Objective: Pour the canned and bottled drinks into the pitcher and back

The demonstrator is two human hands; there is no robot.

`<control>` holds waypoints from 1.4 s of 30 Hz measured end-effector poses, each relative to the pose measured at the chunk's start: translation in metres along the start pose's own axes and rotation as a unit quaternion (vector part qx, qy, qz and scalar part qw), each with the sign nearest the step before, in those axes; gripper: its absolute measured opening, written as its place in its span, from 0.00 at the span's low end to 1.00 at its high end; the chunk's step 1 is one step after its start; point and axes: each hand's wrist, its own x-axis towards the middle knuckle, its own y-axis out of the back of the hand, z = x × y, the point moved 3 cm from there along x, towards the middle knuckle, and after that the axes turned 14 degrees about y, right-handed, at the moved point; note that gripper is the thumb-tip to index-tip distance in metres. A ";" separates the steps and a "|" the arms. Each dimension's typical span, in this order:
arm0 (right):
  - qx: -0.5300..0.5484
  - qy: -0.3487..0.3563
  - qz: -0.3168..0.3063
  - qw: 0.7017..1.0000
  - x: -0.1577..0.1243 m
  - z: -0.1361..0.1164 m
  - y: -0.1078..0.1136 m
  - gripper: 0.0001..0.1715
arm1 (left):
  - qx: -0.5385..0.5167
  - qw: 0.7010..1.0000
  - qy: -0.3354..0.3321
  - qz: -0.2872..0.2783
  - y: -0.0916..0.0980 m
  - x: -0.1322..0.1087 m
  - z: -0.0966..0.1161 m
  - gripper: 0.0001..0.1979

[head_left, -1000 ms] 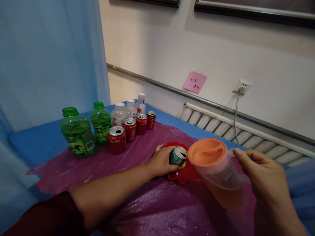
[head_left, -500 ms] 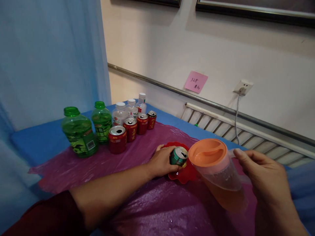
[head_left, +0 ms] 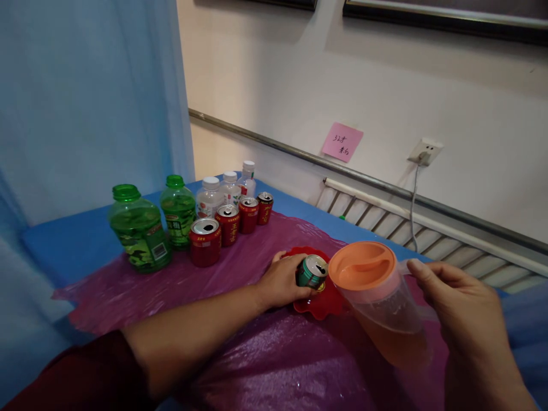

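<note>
My left hand is wrapped round a green drink can with an opened top, which stands over a red scalloped plate. In my right hand is the handle of a clear plastic pitcher. Its orange lid has its edge close by the can's top, and the pitcher leans toward the can. Brownish liquid fills the lower part of the pitcher. Whether any liquid runs from the spout, I cannot tell.
Several opened red cans stand in a row at the left. Behind them are white-capped bottles and two green bottles. Purple plastic sheeting covers part of the blue table. A radiator lines the wall.
Almost nothing differs. The whole view has shifted very slightly, while both hands keep their hold on the can and the pitcher.
</note>
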 end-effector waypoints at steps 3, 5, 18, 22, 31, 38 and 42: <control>0.002 0.000 -0.001 1.000 0.000 -0.001 0.000 0.24 | 0.001 1.000 0.005 0.001 0.000 0.000 0.001 0.31; -0.003 -0.003 -0.001 1.000 0.000 -0.001 -0.001 0.24 | 0.001 1.000 0.006 -0.002 0.000 0.000 0.001 0.31; -0.012 0.003 0.001 1.000 0.000 0.003 -0.001 0.25 | -0.002 1.000 0.005 -0.003 0.000 0.000 -0.002 0.35; -0.010 -0.004 0.002 1.000 0.000 0.003 -0.001 0.24 | -0.005 1.000 -0.002 -0.004 -0.001 0.000 -0.003 0.35; 0.000 0.000 0.005 1.000 -0.001 0.000 -0.001 0.24 | 0.001 1.000 0.000 0.000 -0.001 0.000 -0.003 0.34; -0.002 -0.007 0.008 1.000 -0.004 -0.003 -0.002 0.24 | -0.002 1.000 -0.001 -0.003 -0.001 0.000 -0.003 0.35; -0.003 -0.002 0.008 1.000 -0.003 -0.003 -0.001 0.25 | 0.002 1.000 -0.004 -0.005 0.000 0.000 -0.002 0.35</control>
